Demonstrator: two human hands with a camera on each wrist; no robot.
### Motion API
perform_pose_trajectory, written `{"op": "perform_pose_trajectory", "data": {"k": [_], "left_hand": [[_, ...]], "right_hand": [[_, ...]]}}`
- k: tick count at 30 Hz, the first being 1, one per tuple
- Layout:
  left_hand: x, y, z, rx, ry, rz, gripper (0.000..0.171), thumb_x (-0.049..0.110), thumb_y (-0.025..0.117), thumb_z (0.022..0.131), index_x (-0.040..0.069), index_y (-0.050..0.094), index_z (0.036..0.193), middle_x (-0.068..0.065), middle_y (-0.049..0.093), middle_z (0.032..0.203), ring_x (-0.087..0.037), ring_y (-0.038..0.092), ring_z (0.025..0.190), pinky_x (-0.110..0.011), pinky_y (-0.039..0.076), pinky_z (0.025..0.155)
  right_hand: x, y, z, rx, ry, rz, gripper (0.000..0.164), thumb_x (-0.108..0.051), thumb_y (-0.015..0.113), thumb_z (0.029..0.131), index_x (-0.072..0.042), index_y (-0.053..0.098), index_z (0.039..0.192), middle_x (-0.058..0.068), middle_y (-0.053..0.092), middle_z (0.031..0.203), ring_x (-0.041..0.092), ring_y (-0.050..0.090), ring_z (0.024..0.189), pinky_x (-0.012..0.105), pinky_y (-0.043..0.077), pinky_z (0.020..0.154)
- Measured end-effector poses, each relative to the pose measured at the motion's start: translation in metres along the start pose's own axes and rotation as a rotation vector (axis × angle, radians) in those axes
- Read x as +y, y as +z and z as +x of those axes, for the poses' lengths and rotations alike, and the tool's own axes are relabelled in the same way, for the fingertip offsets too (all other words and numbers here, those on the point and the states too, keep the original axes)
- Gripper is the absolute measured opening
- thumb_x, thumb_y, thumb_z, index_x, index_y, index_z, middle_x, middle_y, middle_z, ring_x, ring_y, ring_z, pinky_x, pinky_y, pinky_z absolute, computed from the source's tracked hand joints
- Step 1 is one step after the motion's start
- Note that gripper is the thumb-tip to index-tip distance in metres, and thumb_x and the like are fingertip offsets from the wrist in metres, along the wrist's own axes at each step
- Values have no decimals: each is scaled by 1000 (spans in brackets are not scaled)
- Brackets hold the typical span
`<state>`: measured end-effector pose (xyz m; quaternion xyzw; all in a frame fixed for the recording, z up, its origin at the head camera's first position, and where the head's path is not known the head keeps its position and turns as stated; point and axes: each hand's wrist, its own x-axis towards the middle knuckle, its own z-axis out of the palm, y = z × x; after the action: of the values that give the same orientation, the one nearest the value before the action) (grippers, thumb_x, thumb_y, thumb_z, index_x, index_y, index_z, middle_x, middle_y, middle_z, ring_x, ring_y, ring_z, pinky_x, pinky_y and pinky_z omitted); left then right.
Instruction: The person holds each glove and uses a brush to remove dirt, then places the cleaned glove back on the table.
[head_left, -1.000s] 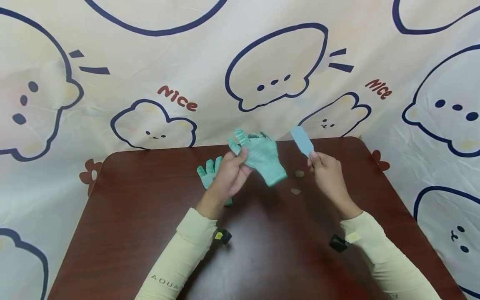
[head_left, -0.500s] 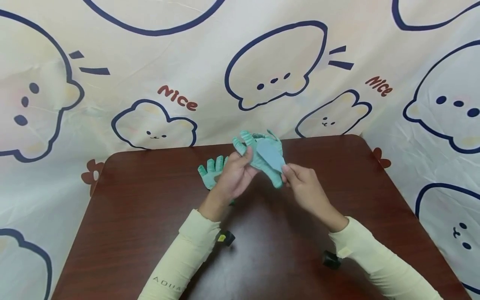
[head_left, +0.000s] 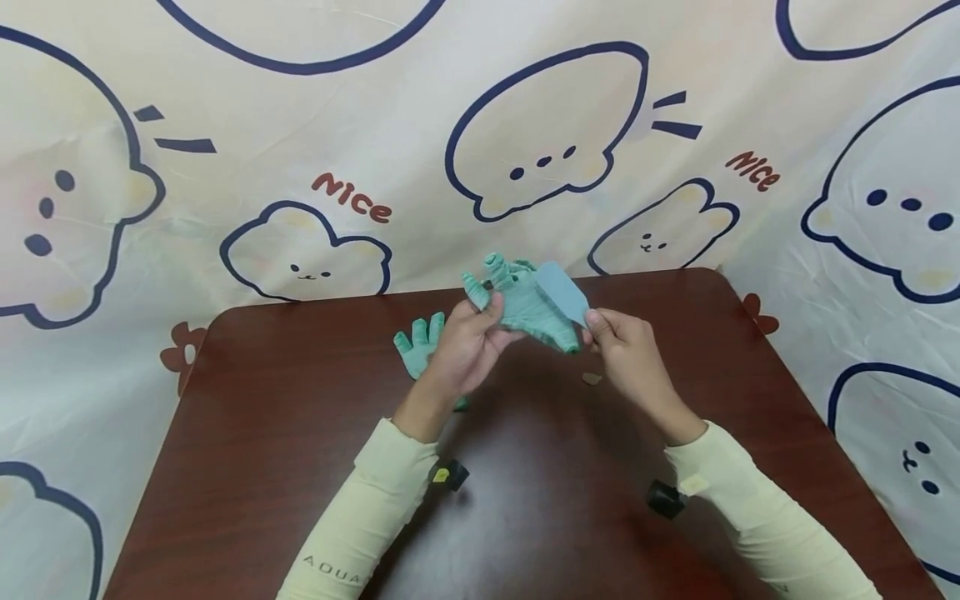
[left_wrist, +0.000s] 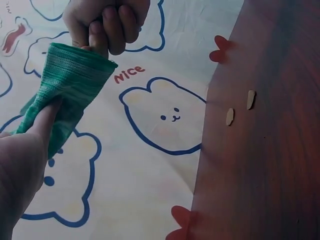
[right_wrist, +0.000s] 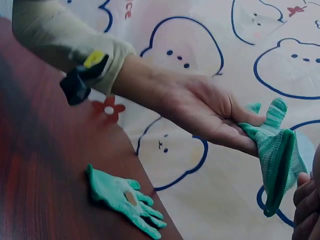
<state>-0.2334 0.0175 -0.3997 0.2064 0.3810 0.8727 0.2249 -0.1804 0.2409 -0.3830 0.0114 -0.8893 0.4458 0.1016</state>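
Lying left of centre in the head view, a green glove rested on the surface, partly hidden by the left hand, whose thumb and fingers pinched a second glove mid-frame. A blue card overlapped it; a small brown piece lay below. Right of centre, the right hand pinched the card's lower end, fingers curled.

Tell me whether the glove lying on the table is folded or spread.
Spread: the right wrist view shows that glove flat on the table, fingers extended.
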Motion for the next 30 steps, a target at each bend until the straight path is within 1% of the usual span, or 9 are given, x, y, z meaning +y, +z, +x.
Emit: {"op": "perform_pose_trajectory", "data": {"k": [1,5,8,10,13,17,22,26,30], "left_hand": [[-1,0,0,4,1,-3,51,19,31,113,5,25,161,-9,34,166,-28,31,154,-54,29,122],[4,1,-1,57,25,-32,44,18,32,112,4,35,154,-7,47,152,-20,46,144,-40,43,118],[12,0,-3,73,53,-46,45,19,32,111,4,32,154,-7,46,151,-18,46,143,-31,46,114],[15,-3,-2,66,62,-47,50,20,32,111,5,25,158,-9,39,158,-22,38,150,-34,41,119],[13,-7,0,66,60,-48,52,21,33,112,5,23,160,-11,34,163,-24,33,153,-35,39,120],[5,-7,2,69,38,-36,50,21,34,112,2,27,157,-10,42,156,-21,44,145,-31,47,113],[-2,-2,3,21,2,-19,48,22,34,112,1,31,155,-6,50,146,-15,53,134,-28,51,108],[-4,1,3,0,4,-10,48,23,34,112,0,31,154,-5,51,144,-15,53,135,-29,51,109],[-6,1,3,-3,10,9,49,22,34,112,2,31,157,-8,48,152,-22,47,144,-39,45,115]], "right_hand": [[2,0,2,15,4,-2,48,-36,44,111,-1,63,84,6,50,67,15,47,61,27,37,53],[22,-10,17,105,94,-61,50,-37,42,111,0,65,87,9,60,72,14,54,65,27,42,58],[37,-24,22,138,183,-43,51,-41,39,111,-1,63,89,7,60,73,12,52,64,27,42,57],[38,-28,18,131,187,14,52,-41,39,111,0,61,89,1,55,70,9,49,60,25,42,53],[26,-24,8,97,124,103,50,-38,43,111,2,59,86,-2,53,65,10,48,56,24,42,50],[4,-8,-5,9,16,172,49,-34,48,110,4,59,81,0,53,64,12,49,58,25,44,49],[-11,11,-14,-81,-53,116,48,-39,48,109,-3,60,79,3,48,62,12,47,54,26,41,47],[-9,18,-15,-34,-97,5,45,-38,47,110,-9,60,79,1,47,58,14,44,51,26,34,44],[-4,16,-12,17,-89,-14,43,-36,48,110,-8,60,80,1,48,59,16,48,49,25,40,44]]}}
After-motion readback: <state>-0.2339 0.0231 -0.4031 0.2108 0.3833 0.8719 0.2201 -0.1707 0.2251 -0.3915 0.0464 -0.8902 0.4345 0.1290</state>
